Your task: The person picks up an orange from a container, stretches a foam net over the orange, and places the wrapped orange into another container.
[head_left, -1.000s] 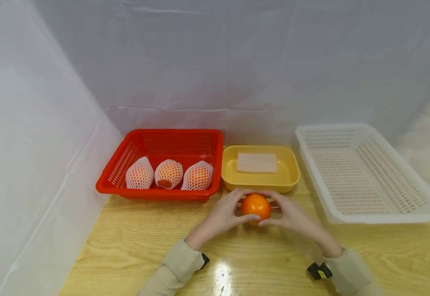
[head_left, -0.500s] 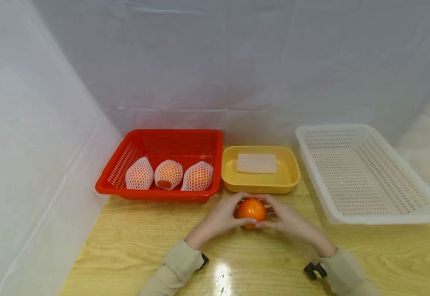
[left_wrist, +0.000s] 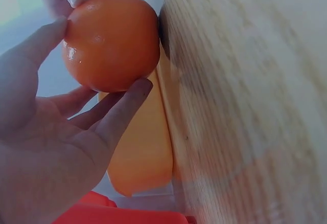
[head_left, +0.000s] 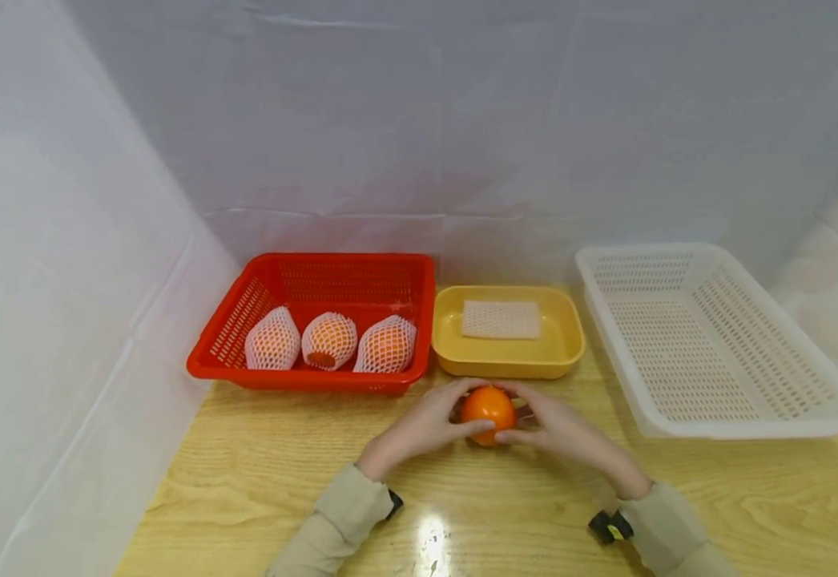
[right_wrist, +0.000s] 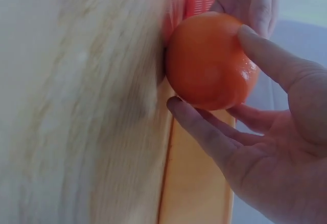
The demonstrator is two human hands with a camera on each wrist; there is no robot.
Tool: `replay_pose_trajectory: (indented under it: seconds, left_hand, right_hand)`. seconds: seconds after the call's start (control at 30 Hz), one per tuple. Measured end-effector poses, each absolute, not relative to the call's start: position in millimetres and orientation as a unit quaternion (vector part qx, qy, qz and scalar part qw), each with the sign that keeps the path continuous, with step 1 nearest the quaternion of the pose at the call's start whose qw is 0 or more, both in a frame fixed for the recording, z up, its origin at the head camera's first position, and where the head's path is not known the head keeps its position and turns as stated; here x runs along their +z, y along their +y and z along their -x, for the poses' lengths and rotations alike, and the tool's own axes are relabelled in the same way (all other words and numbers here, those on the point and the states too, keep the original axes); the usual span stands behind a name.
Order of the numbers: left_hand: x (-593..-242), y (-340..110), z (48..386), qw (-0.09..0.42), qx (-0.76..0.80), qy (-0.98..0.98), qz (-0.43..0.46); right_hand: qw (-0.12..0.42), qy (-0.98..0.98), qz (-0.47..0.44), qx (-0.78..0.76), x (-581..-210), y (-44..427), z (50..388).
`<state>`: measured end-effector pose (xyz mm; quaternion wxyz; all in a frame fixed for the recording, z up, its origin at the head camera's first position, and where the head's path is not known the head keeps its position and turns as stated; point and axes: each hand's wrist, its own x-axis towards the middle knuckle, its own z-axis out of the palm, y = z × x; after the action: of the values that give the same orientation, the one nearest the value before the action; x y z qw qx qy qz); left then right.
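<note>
A smooth, glossy, round orange fruit [head_left: 488, 413] is at the table's middle, low on the wood, in front of the yellow tray. My left hand [head_left: 429, 418] holds its left side, thumb at the near face and fingers round the far side. From the right, my right hand [head_left: 559, 425] holds the same fruit between thumb and fingers. Both wrist views show the fruit [left_wrist: 112, 42] between the two hands, with fingertips against its skin. It is very near the tabletop [right_wrist: 76, 106]; whether it touches the wood I cannot tell.
Behind the hands stands the yellow tray [head_left: 509, 369] with a flat white foam net [head_left: 501, 320]. A red basket [head_left: 311, 380] at left holds three netted fruits [head_left: 328, 340]. A white basket [head_left: 715, 353] stands at right. White sheeting [head_left: 419, 120] closes the back and left.
Both hands have shifted the fruit slightly left and toward me, mostly in the first half second. The left thumb now lies further across its near face. The baskets and tray stand as before.
</note>
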<state>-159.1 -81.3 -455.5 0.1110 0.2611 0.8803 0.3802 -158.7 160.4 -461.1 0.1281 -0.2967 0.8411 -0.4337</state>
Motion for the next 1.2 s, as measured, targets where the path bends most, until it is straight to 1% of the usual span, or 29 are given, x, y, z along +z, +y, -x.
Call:
replay_pose_trajectory:
  seconds: [0.07, 0.13, 0.33, 0.47, 0.63, 0.7, 0.77, 1.0, 1.2]
  left_hand:
    - [-455, -82, 159, 0.110, 0.373, 0.883, -0.262]
    - [-455, -82, 160, 0.109, 0.367, 0.886, -0.263]
    - [-453, -82, 159, 0.120, 0.355, 0.892, -0.253]
    - [-453, -82, 159, 0.129, 0.354, 0.892, -0.251]
    - [-453, -82, 159, 0.126, 0.353, 0.891, -0.255]
    - [-453, -82, 158, 0.125, 0.352, 0.892, -0.255]
    - [-452, -82, 158, 0.125, 0.351, 0.892, -0.256]
    - [-452, -81, 157, 0.122, 0.348, 0.892, -0.263]
    - [-452, -79, 157, 0.120, 0.344, 0.890, -0.274]
  right_hand:
    - [0.120, 0.839, 0.293, -0.442, -459, 161, 160]
    - [0.092, 0.837, 0.291, -0.455, -456, 161, 164]
    - [-0.043, 0.833, 0.277, -0.476, -441, 160, 185]
    - [-0.103, 0.861, 0.251, -0.431, -435, 159, 205]
    - [-0.169, 0.896, 0.218, -0.349, -439, 156, 231]
    - [-0.176, 0.908, 0.205, -0.319, -442, 156, 240]
    - [-0.169, 0.920, 0.197, -0.296, -444, 156, 249]
    - [-0.074, 0.944, 0.191, -0.257, -451, 159, 275]
    - [-0.042, 0.959, 0.170, -0.222, -459, 159, 287]
